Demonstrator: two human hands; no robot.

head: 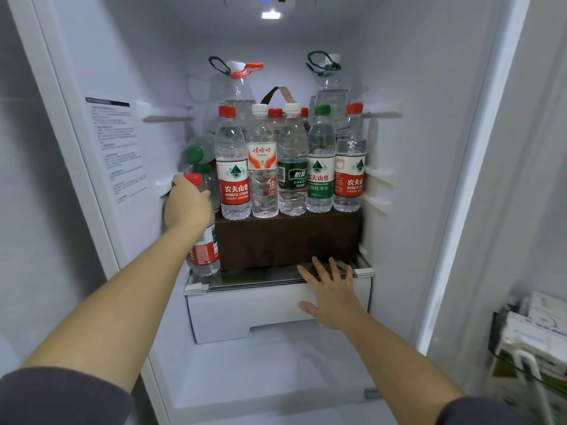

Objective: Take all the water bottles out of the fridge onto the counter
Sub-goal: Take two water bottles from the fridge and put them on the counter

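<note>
1. The left hand (187, 207) covered the middle of a red-capped clear plastic bottle with a red label (204, 256), fingers curled round it. The bottle was at the left end of the fridge's glass shelf (260, 279), just beside a dark brown box (288, 240).
2. Behind that hand, green-capped bottles (194, 154) were blurred and half hidden.
3. A row of five small clear bottles (293, 167) on the box screened red caps and tall handled jugs (241, 93) behind.
4. The right hand (329, 289) was spread flat and held nothing, in front of the shelf edge and a white drawer (245, 311); whether it touched them could not be told.
5. Cartons (534, 342) in the door were cut off at the right.
</note>
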